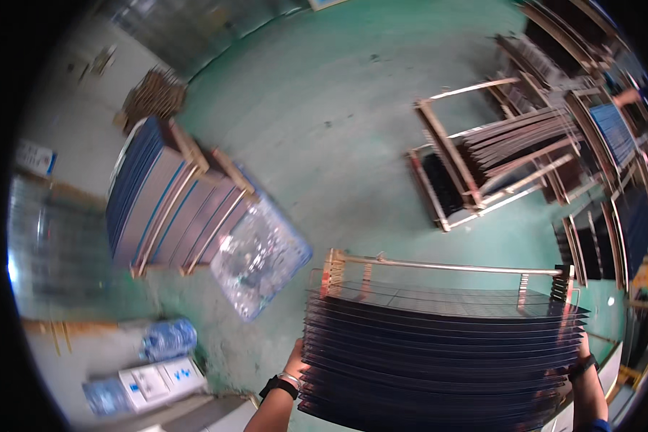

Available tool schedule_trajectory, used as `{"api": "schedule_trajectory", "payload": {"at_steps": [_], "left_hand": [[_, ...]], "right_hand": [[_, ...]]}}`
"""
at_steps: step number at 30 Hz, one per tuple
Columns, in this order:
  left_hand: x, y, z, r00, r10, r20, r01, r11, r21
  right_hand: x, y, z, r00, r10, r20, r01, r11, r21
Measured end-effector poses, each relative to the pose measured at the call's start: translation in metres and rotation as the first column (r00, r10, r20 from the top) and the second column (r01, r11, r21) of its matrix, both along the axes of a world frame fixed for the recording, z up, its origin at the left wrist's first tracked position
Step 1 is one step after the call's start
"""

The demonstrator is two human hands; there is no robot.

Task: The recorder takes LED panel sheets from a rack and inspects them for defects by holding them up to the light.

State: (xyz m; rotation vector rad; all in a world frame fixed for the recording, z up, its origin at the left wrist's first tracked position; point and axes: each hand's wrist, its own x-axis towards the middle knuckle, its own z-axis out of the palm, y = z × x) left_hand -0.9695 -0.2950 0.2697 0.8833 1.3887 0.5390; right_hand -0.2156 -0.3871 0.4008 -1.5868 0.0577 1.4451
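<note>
Head view: touching a dark sheet stack (439, 360), lower right, with left hand (295, 362) and right hand (584, 345), hiding most fingers, not showing if squeezing or loose.

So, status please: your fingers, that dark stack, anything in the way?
Left fingers, right fingers: at opposite edges of dark sheet stack. Exact grip partly hidden. Metal bar along far side, apparently not blocking.
</note>
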Motion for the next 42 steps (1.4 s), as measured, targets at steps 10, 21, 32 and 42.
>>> {"api": "schedule_trajectory", "payload": {"at_steps": [10, 21, 32, 42], "left_hand": [[-0.197, -0.129, 0.014, 0.921, 0.335, -0.2, -0.363, 0.923, -0.128], [-0.305, -0.179, -0.005, 0.327, 0.917, 0.228, -0.82, 0.395, -0.414], [-0.415, -0.136, -0.069, 0.651, 0.746, -0.141, -0.753, 0.658, 0.011], [-0.52, -0.026, -0.184, 0.237, 0.952, -0.193, -0.746, 0.051, -0.664]], "right_hand": [[-0.296, 0.238, 0.017, 0.409, 0.229, -0.883, -0.264, 0.956, 0.126], [-0.552, 0.397, -0.008, 0.798, 0.589, -0.129, -0.583, 0.808, 0.083], [-0.634, 0.514, -0.139, 0.74, 0.672, -0.011, -0.669, 0.735, -0.113], [-0.797, 0.56, -0.202, 0.588, 0.73, 0.35, -0.676, 0.68, -0.284]]}}
